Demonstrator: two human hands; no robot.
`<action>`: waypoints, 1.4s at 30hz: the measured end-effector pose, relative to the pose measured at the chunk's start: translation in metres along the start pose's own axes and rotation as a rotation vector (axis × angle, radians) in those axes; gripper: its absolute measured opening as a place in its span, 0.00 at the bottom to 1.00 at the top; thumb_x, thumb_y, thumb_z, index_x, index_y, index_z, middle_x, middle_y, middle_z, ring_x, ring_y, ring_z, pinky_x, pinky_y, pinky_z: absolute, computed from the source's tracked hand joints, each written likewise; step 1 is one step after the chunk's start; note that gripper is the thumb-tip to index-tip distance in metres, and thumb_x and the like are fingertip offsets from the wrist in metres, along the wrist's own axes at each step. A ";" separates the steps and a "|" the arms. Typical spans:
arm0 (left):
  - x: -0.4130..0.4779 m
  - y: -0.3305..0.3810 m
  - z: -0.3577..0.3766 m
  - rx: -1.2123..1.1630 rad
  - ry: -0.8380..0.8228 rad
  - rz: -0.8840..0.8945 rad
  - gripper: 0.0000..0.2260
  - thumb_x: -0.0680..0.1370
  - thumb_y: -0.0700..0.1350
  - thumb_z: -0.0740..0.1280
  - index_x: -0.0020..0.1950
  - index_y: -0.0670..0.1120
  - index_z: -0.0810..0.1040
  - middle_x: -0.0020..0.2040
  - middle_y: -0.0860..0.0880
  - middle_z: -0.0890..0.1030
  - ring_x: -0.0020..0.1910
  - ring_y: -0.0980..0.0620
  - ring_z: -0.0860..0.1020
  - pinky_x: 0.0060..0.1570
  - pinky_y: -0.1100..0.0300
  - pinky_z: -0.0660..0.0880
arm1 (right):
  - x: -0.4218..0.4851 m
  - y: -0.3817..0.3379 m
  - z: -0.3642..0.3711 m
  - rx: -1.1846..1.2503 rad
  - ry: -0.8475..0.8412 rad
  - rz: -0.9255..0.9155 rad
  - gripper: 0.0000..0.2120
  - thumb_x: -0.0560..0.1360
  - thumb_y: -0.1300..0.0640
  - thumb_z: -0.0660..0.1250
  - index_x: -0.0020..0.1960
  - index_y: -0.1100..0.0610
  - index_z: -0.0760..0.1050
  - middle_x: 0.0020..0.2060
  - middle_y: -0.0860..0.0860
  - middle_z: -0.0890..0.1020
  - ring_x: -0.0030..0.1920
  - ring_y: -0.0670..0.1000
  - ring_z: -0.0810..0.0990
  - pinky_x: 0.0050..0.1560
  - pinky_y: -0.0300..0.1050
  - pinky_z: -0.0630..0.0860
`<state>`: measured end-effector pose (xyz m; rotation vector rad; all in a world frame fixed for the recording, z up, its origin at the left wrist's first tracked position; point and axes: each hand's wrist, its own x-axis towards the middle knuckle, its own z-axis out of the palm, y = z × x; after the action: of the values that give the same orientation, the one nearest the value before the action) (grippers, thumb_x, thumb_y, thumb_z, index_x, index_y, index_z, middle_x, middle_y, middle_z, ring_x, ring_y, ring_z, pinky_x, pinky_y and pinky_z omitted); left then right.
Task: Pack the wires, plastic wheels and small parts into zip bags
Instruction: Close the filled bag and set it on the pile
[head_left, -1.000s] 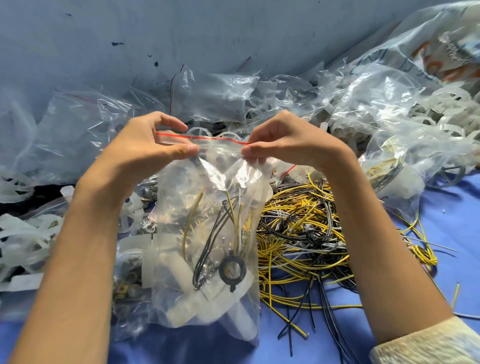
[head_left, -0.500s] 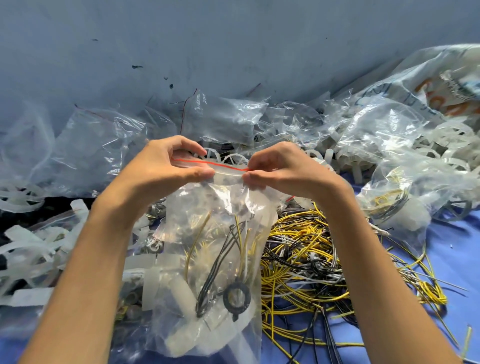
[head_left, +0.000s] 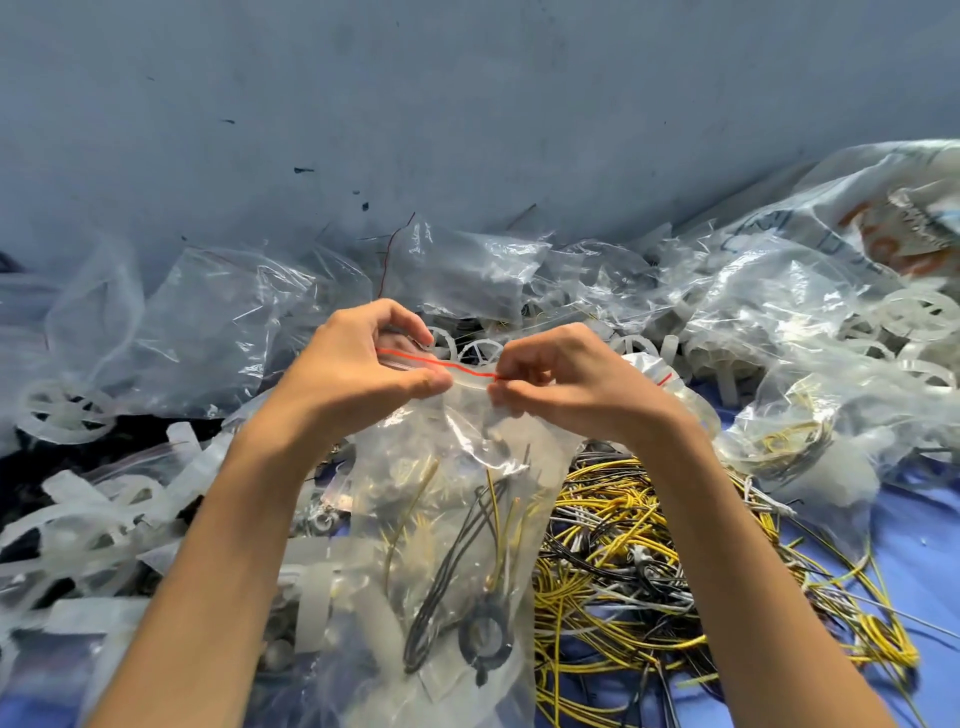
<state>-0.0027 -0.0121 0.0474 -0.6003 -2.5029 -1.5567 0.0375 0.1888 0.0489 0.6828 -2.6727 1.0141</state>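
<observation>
While the left hand (head_left: 358, 374) and right hand (head_left: 566, 387) pinch the red seal (head_left: 447, 365) of the zip bag (head_left: 457, 447) at frame centre, wires (head_left: 492, 501) inside point upward. One caught in the seal could leave it gaping.

"The zip bag (head_left: 457, 525) at six o'clock, what is it made of?"

"Thin clear plastic film, glossy and crinkled, with a red strip (head_left: 436, 362) along its mouth. The black ring (head_left: 485, 636) inside looks matt; rubber or plastic, I can't tell."

"And the wires (head_left: 623, 545) at four o'clock?"

"Smooth plastic sheathing in yellow, black and grey, faintly shiny."

"The wheels (head_left: 62, 410) at nine o'clock?"

"Milky translucent plastic with a dull sheen. The bags (head_left: 223, 322) heaped above them are the same shiny film."

"At twelve?"

"The wall (head_left: 467, 130) is matt blue-grey, scuffed and flecked. The table (head_left: 935, 530) at three is smooth, matt blue."
</observation>
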 end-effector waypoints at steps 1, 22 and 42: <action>-0.001 0.000 -0.001 0.012 -0.005 0.005 0.13 0.66 0.41 0.78 0.45 0.51 0.78 0.37 0.54 0.84 0.36 0.61 0.82 0.34 0.73 0.73 | 0.001 -0.001 0.000 0.003 0.009 0.000 0.08 0.73 0.63 0.69 0.36 0.63 0.78 0.28 0.54 0.75 0.30 0.45 0.67 0.32 0.41 0.62; -0.007 0.016 0.023 0.332 -0.042 0.181 0.11 0.71 0.43 0.74 0.34 0.58 0.77 0.37 0.54 0.82 0.42 0.53 0.81 0.49 0.53 0.77 | 0.001 0.000 0.000 0.009 -0.014 0.004 0.08 0.75 0.58 0.69 0.42 0.63 0.81 0.33 0.57 0.81 0.31 0.52 0.73 0.31 0.45 0.67; -0.015 0.039 0.013 0.364 -0.055 0.179 0.02 0.76 0.46 0.70 0.43 0.52 0.78 0.42 0.52 0.83 0.45 0.51 0.78 0.47 0.57 0.74 | -0.002 -0.010 -0.006 0.073 0.121 -0.105 0.04 0.74 0.63 0.69 0.42 0.61 0.81 0.28 0.49 0.78 0.29 0.45 0.72 0.29 0.39 0.66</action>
<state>0.0279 0.0101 0.0688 -0.7893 -2.5947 -1.0032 0.0441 0.1866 0.0585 0.7429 -2.4801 1.0925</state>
